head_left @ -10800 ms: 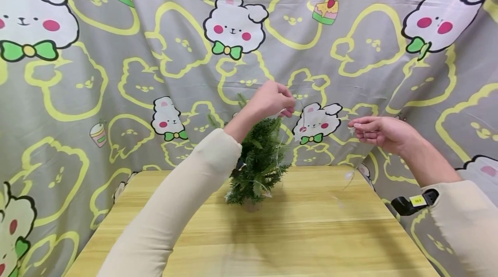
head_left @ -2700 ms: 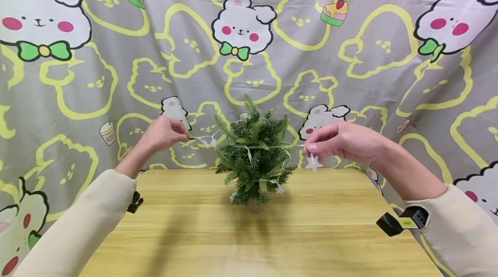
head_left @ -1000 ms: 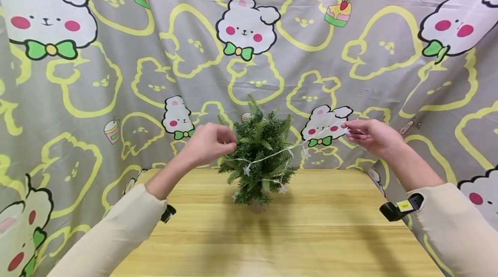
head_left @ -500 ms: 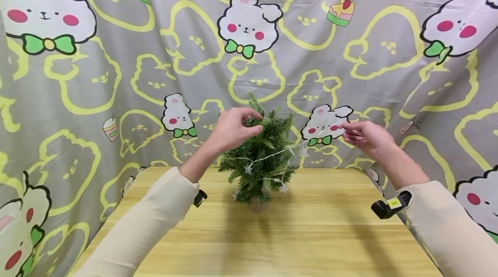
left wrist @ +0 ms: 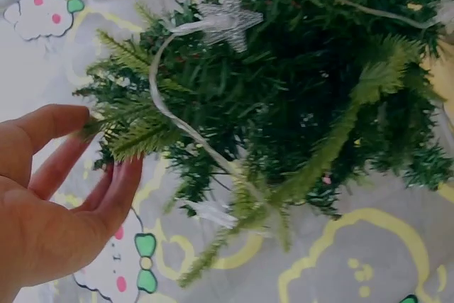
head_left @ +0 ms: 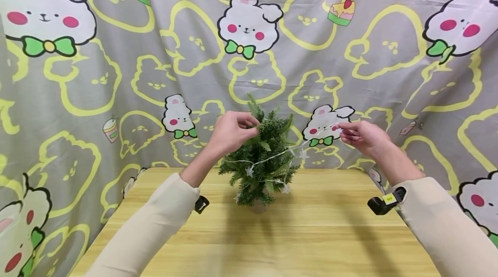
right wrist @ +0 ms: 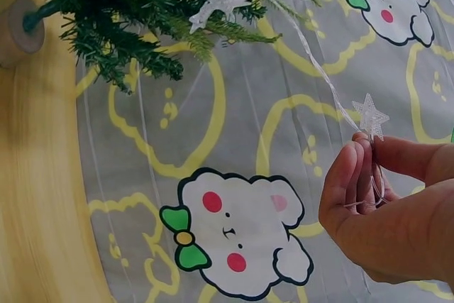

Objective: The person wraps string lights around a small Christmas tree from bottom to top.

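A small artificial Christmas tree (head_left: 268,147) stands upright on the table. A clear string light with star bulbs (head_left: 279,153) runs across its front and off to the right. My left hand (head_left: 233,132) is at the tree's upper left; in the left wrist view its thumb and fingers curl round a branch tip (left wrist: 145,129). A star bulb (left wrist: 230,20) hangs beside that branch. My right hand (head_left: 365,136) is right of the tree, pinching the string light's wire, drawn taut from the tree. One star bulb (right wrist: 370,115) sticks up at its fingertips, and wire loops through the fingers.
The wooden table (head_left: 311,234) stretches in front of the tree. A grey curtain (head_left: 194,74) with rabbit prints hangs close behind and at both sides. The tree's round wooden base (right wrist: 23,26) shows in the right wrist view.
Earlier both hands held the string light across the tree's front. The left hand has since let go and moved right to a branch; the right hand has drawn its wire to the right.
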Motion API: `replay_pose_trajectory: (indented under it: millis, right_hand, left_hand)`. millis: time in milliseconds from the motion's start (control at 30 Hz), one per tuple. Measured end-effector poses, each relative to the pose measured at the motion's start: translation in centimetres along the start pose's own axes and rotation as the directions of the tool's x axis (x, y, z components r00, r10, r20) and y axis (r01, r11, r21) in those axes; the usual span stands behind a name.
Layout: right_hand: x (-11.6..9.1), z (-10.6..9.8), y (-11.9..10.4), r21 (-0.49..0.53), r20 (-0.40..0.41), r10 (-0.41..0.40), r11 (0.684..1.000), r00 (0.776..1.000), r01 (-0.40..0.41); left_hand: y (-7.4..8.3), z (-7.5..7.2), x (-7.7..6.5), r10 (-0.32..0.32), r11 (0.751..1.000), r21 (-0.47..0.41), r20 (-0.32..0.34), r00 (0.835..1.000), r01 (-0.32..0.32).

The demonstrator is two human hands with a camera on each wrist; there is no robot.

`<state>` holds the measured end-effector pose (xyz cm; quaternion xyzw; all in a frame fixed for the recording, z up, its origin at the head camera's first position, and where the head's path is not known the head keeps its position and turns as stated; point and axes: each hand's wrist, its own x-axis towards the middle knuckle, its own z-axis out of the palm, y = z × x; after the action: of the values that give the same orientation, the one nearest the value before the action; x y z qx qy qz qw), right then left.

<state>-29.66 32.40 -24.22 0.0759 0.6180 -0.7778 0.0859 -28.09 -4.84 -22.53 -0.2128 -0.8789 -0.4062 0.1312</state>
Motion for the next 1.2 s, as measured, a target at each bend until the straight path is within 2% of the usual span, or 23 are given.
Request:
replay_pose_trajectory:
  millis: [133, 300, 467, 700, 900, 1067, 1200]
  right_hand:
    - [0.2, -0.2, 0.0, -0.010, -0.024, 0.001, 1.000, 1.000, -0.002]
    - [0.3, -0.7, 0.1, -0.025, -0.020, 0.006, 1.000, 1.000, -0.006]
    - [0.2, -1.5, 0.3, -0.046, -0.015, 0.024, 0.999, 1.000, -0.024]
    - [0.1, -2.7, 0.6, -0.003, -0.011, 0.048, 0.999, 0.999, -0.048]
    - [0.5, -3.5, 0.9, -0.008, -0.024, 0.046, 0.999, 0.999, -0.046]
    - [0.9, -3.0, 0.8, -0.086, -0.033, 0.036, 0.996, 0.999, -0.039]
    - [1.1, -1.1, -0.1, -0.170, -0.037, 0.002, 0.985, 0.999, -0.009]
  left_hand:
    - [-0.8, -0.2, -0.3, -0.024, 0.999, -0.046, -0.030, 0.999, 0.022]
    - [-1.4, -0.6, -0.6, -0.060, 0.997, -0.042, -0.061, 0.996, 0.057]
    - [-1.6, -0.9, -0.8, -0.046, 0.999, -0.025, -0.054, 0.997, 0.045]
    - [-1.9, -1.2, -1.0, -0.040, 0.999, -0.026, -0.053, 0.998, 0.039]
    - [-1.9, -1.2, -1.1, -0.041, 0.999, -0.025, -0.041, 0.998, 0.040]
    - [-1.8, -1.0, -1.1, -0.029, 0.999, -0.031, -0.039, 0.999, 0.028]
    - [-1.6, -0.8, -1.1, -0.028, 0.998, -0.049, -0.039, 0.999, 0.026]
